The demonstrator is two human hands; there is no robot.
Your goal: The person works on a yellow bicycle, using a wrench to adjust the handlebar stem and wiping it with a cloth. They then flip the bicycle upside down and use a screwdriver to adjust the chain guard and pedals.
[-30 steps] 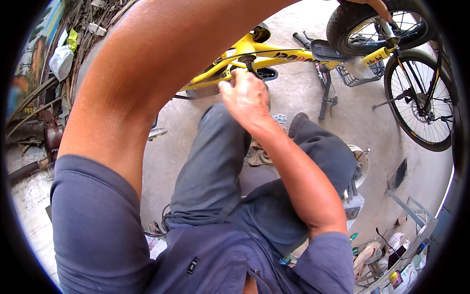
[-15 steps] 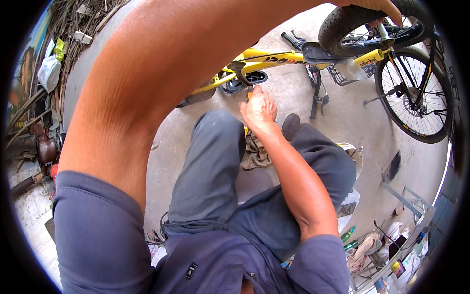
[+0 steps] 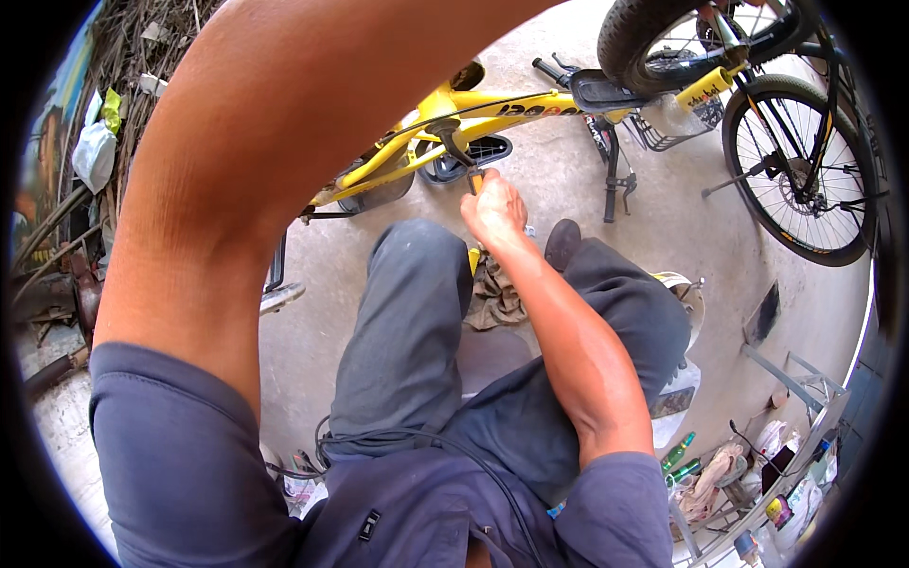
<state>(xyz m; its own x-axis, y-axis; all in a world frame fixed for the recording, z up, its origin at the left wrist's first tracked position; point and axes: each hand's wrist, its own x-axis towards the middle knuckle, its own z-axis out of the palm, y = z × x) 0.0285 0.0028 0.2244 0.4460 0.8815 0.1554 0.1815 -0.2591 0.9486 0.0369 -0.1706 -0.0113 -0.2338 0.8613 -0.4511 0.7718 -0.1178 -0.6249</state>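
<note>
My left arm (image 3: 237, 142) arches across the top. My left hand (image 3: 708, 9) is mostly cut off beside the raised wheel (image 3: 625, 62) and fork of a yellow bicycle (image 3: 511, 106); its grip is unclear. My right hand (image 3: 498, 210) is closed on a small orange piece (image 3: 475, 182) at the end of the black crank arm (image 3: 453, 142); I cannot make out what the piece is. Behind it lies a black pedal-like part (image 3: 488, 150). Below, between my legs, lies a crumpled rag (image 3: 492, 293).
Handlebars (image 3: 615, 180) and a basket (image 3: 672, 133) lie near a second bicycle's wheel (image 3: 795, 170) at the right. Dried fronds (image 3: 151, 52) line the left. A metal rack (image 3: 805, 417), bottles (image 3: 677, 454) and bags crowd the lower right; a white bucket (image 3: 694, 303) stands beside my right leg.
My right hand has moved right and down from higher on the crank arm and closed on the orange piece. My left hand and the raised wheel have shifted left and upward in view.
</note>
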